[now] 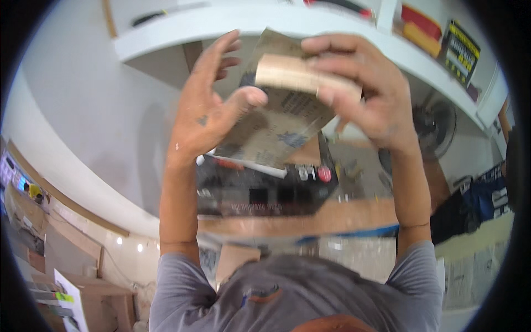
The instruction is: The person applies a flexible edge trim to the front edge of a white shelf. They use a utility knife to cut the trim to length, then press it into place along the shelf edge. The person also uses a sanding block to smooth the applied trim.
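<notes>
My left hand (pixel 213 102) is open, thumb and fingers apart, beside the left edge of a brown printed paper sheet (pixel 260 133) that looks like the back of sandpaper. In my right hand (pixel 370 99) is a pale wooden block (pixel 282 71), gripped from the right over the sheet, with the fingers slightly blurred. Below both hands lies a black printed box (pixel 249 191), with a small brown piece (pixel 304 150) partly showing behind the sheet.
A white shelf (pixel 215 25) runs above, holding a red-and-yellow item (pixel 415 30) and a yellow-black package (pixel 462 52). A black fan (pixel 442 127) stands right, near dark cloth (pixel 464 216). Far left, a person in yellow (pixel 34 191) appears beyond wooden furniture (pixel 99 299).
</notes>
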Action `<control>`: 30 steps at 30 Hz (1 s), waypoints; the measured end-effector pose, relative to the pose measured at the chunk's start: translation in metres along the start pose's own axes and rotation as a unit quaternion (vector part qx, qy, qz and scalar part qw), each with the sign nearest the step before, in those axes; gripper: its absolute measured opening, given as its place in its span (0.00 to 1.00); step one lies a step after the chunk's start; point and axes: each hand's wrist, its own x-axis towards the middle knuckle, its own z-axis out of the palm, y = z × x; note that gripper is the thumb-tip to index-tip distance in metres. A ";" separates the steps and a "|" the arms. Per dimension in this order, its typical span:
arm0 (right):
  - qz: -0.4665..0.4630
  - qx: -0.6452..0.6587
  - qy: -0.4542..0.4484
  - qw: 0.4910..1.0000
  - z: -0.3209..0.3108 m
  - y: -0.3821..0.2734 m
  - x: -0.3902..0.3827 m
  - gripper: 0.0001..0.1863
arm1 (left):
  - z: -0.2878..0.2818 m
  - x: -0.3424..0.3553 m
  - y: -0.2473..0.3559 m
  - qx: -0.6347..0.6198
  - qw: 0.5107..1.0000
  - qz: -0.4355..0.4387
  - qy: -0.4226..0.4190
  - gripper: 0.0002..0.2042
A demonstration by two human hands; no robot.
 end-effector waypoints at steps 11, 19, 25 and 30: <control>0.161 -0.117 0.014 0.980 -0.033 -0.041 -0.248 0.38 | 0.214 -0.149 -0.009 -0.376 0.883 -0.242 -0.142 0.34; 0.208 -0.160 0.079 0.962 -0.058 -0.055 -0.316 0.32 | 0.294 -0.174 -0.015 -0.392 0.897 -0.138 -0.153 0.17; 0.219 -0.166 0.089 0.957 -0.064 -0.068 -0.326 0.31 | 0.305 -0.177 -0.006 -0.362 0.920 -0.104 -0.110 0.18; 0.155 -0.289 0.148 0.933 -0.050 -0.068 -0.344 0.21 | 0.300 -0.172 0.010 -0.212 0.974 -0.022 -0.078 0.20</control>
